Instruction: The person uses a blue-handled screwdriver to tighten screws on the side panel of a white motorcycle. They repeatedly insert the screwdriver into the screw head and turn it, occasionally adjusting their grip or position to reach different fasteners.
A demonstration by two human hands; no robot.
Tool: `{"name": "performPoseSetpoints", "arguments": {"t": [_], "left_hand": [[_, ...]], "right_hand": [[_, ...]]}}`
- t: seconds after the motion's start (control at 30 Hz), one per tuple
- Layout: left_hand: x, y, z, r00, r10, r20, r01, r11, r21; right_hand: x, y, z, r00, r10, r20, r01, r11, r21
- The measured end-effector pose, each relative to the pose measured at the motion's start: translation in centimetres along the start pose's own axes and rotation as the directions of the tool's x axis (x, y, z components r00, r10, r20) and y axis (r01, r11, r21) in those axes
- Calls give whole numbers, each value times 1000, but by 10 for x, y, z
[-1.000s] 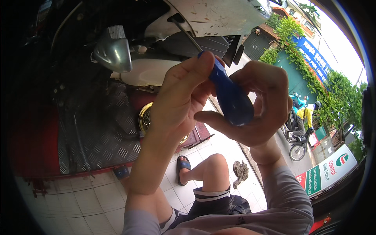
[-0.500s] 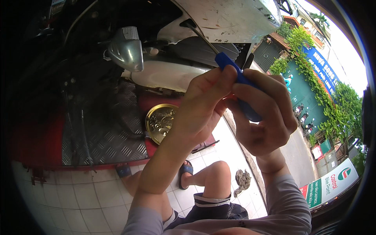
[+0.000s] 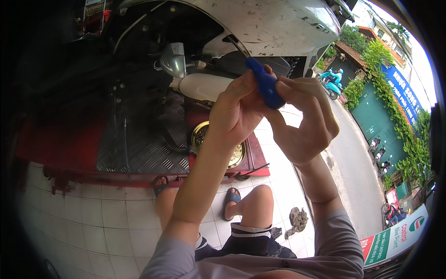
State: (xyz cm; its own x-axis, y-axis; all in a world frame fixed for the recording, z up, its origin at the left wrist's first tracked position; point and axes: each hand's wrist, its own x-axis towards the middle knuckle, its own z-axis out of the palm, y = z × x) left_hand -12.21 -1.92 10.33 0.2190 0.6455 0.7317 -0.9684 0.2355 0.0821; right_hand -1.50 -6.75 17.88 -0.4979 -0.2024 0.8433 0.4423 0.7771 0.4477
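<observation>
A blue-handled screwdriver [image 3: 267,88] points up and left, its metal shank at a slot in a scuffed white motorcycle panel [image 3: 276,25]; its tip is hidden. My left hand [image 3: 234,111] grips the handle, thumb along its side. My right hand [image 3: 306,118] has its curled fingers on the rear end of the handle. A silver mirror-like part [image 3: 174,65] and a long white cylindrical part [image 3: 202,85] lie just below the panel.
A red platform [image 3: 60,149] with a black checker plate [image 3: 148,153] carries a gold round dish [image 3: 236,157]. A rag [image 3: 296,222] lies on white floor tiles. At right are a road, a rider on a turquoise scooter [image 3: 332,83], parked motorbikes and signboards [image 3: 395,235].
Both hands and the screwdriver handle have risen in view, and my right fingers have shifted on the handle. The surroundings have shifted in view; the earlier yellow-clad rider is gone, a turquoise scooter shows.
</observation>
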Motion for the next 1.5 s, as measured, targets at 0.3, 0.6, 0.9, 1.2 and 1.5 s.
{"name": "performPoseSetpoints", "arguments": {"t": [0.3, 0.6, 0.9, 1.2, 1.5], "left_hand": [[-1, 46, 34, 927, -110, -358, 271, 857, 438], [10, 20, 17, 992, -78, -101, 75, 997, -28], [-11, 24, 93, 919, 311, 241, -107, -392, 914], [-17, 22, 121, 867, -171, 468, -269, -951, 150], [-18, -1, 124, 924, -26, 381, -20, -1000, -20]], "right_hand": [[6, 10, -12, 976, -104, 193, 64, 977, 204], [-11, -6, -4, 963, 255, -90, -245, 964, 109], [-17, 15, -7, 979, 166, -117, -143, 972, 187], [-37, 20, 27, 843, 508, -178, -256, 669, 698], [-46, 4, 81, 807, 328, 491, 137, -913, 385]]}}
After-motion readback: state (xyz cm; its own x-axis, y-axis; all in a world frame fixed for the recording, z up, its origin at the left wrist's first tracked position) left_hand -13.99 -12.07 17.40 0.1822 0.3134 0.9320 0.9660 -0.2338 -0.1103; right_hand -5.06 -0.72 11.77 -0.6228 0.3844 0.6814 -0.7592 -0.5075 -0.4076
